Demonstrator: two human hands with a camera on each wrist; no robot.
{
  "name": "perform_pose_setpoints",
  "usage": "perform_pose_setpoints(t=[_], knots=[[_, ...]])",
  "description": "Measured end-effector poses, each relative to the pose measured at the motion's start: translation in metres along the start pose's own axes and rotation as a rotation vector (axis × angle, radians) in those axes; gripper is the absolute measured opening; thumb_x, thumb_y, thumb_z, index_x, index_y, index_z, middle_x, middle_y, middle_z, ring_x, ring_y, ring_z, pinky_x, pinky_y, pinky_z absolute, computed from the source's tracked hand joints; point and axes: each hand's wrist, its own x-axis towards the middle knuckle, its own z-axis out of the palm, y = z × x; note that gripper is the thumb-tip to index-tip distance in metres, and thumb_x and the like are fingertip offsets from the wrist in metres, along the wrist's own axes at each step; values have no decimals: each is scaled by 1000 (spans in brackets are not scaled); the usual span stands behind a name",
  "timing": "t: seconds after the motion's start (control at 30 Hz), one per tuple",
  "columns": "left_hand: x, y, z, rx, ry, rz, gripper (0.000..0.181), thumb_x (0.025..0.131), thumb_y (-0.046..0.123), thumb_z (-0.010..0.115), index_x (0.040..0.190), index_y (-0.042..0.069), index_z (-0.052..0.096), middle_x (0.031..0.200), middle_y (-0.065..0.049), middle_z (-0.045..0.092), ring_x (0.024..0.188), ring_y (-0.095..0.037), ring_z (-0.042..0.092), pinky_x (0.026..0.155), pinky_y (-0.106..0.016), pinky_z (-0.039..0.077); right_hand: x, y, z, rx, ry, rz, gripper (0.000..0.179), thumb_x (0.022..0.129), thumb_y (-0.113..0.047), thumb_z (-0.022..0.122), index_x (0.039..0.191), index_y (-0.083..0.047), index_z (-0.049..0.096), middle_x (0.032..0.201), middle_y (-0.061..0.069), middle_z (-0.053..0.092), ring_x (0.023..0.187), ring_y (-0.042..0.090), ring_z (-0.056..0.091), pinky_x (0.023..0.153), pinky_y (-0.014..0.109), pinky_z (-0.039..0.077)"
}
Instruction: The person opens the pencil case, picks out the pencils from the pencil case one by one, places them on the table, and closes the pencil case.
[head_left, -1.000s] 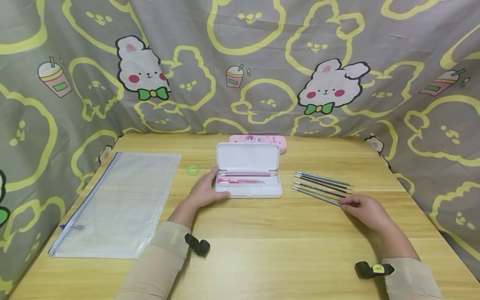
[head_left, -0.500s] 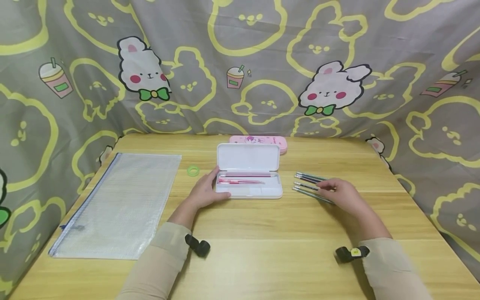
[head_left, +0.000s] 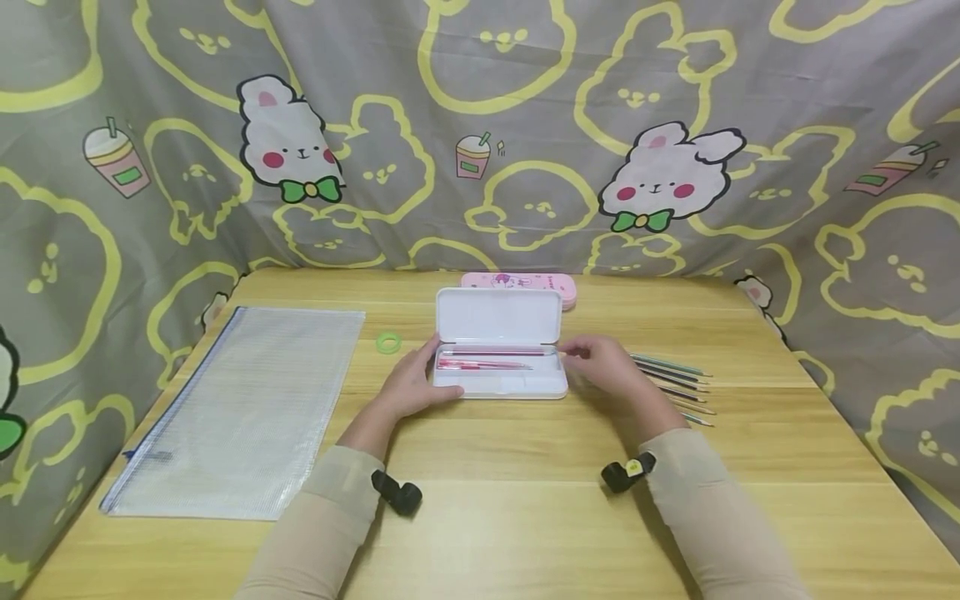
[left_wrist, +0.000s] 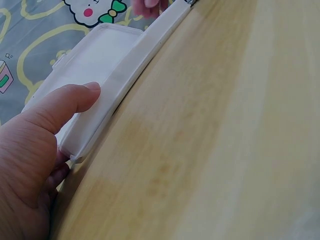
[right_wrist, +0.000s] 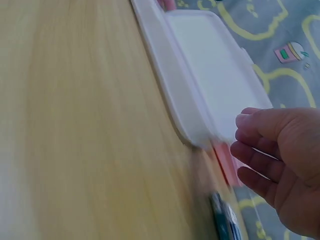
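Note:
An open white pencil case lies mid-table with its lid raised. In its tray are a dark red pencil and red pens. My left hand grips the case's left end; in the left wrist view the thumb presses on the front wall. My right hand is at the case's right end, fingers loosely bent, with nothing visible between them. Several dark and green pencils lie fanned on the table to the right, their eraser ends hidden behind my right hand and forearm.
A pink pencil case lies behind the raised lid. Left of the white case is a green tape ring, and further left a clear mesh zip pouch. A patterned curtain hangs along the table's back and sides.
My right hand has moved left, from the pointed ends of the pencils across them to the right end of the white case. My left hand has stayed in place.

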Motion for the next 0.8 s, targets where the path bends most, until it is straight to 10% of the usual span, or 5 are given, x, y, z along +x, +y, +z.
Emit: perform_pose_setpoints(t=[0.8], knots=[[2, -3, 2, -4, 16, 8, 112, 72, 46, 81, 158, 11, 18, 158, -20, 32, 146, -38, 31, 120, -51, 26, 32, -26, 35, -225, -73, 80, 26, 93, -12, 63, 118, -11, 72, 123, 12, 69, 120, 31, 60, 106, 47, 45]])
